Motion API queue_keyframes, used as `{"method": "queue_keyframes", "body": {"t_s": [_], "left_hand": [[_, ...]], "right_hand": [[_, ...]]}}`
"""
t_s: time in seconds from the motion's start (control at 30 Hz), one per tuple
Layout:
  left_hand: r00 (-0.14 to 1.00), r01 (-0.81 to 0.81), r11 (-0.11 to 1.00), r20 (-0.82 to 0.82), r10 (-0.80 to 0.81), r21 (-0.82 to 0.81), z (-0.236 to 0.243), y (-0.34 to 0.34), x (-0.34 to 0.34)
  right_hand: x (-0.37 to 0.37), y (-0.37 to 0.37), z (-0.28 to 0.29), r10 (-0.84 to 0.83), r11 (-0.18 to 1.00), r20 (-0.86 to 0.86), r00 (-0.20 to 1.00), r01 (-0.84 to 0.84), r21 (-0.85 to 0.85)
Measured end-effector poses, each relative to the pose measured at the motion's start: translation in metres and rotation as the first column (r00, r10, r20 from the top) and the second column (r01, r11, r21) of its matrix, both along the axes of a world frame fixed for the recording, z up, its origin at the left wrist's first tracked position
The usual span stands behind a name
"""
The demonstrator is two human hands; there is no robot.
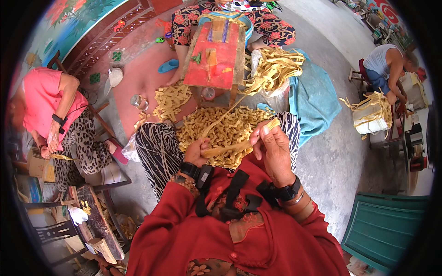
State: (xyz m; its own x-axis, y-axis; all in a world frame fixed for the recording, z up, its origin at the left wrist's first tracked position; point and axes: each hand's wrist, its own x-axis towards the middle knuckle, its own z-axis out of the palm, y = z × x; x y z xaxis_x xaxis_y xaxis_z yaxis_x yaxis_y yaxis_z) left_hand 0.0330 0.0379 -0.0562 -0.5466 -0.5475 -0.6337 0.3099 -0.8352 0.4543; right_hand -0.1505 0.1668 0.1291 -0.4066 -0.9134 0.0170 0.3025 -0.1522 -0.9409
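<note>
A long, flat yellow-brown strip point(228, 149) is stretched between my two hands over my lap. My left hand point(197, 152) is closed around its left part, and a thinner length runs from there up toward the red bench. My right hand point(272, 149) is raised a little higher, its thumb and fingers pinching the other part, where a short folded end point(273, 123) stands up from the fingertips. Just beyond both hands, a heap of short knotted or folded yellow pieces point(216, 126) lies between my knees. I cannot make out what the strip is made of.
A red-topped wooden bench point(216, 55) stands ahead, with loose yellow strips point(276, 69) piled beside it over a blue cloth point(315, 99). A person in pink point(48, 101) sits left, another sits beyond the bench, and one bends at right. A green panel point(384, 230) is lower right.
</note>
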Motion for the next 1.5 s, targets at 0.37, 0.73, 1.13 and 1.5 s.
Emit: {"method": "queue_keyframes", "body": {"t_s": [0.37, 0.73, 1.13, 1.5], "left_hand": [[0.959, 0.142, 0.989, -0.243, -0.146, -0.035, 0.081, 0.010, -0.023], [0.890, 0.427, 0.904, -0.181, -0.420, 0.004, 0.080, 0.018, -0.025], [0.874, 0.486, 0.714, 0.304, -0.380, -0.504, 0.166, 0.048, 0.009], [0.845, 0.493, -0.333, 0.352, 0.402, -0.803, 0.191, 0.060, 0.006]], "right_hand": [[0.003, -0.006, -0.014, 0.315, 0.922, 0.094, 0.944, -0.328, 0.204], [0.034, -0.008, -0.003, 0.782, 0.622, -0.127, 0.610, -0.777, 0.097], [0.027, -0.015, -0.006, 0.154, 0.986, -0.478, 0.865, -0.163, 0.024], [0.033, -0.025, -0.002, 0.386, 0.922, -0.454, 0.803, -0.356, 0.153]]}}
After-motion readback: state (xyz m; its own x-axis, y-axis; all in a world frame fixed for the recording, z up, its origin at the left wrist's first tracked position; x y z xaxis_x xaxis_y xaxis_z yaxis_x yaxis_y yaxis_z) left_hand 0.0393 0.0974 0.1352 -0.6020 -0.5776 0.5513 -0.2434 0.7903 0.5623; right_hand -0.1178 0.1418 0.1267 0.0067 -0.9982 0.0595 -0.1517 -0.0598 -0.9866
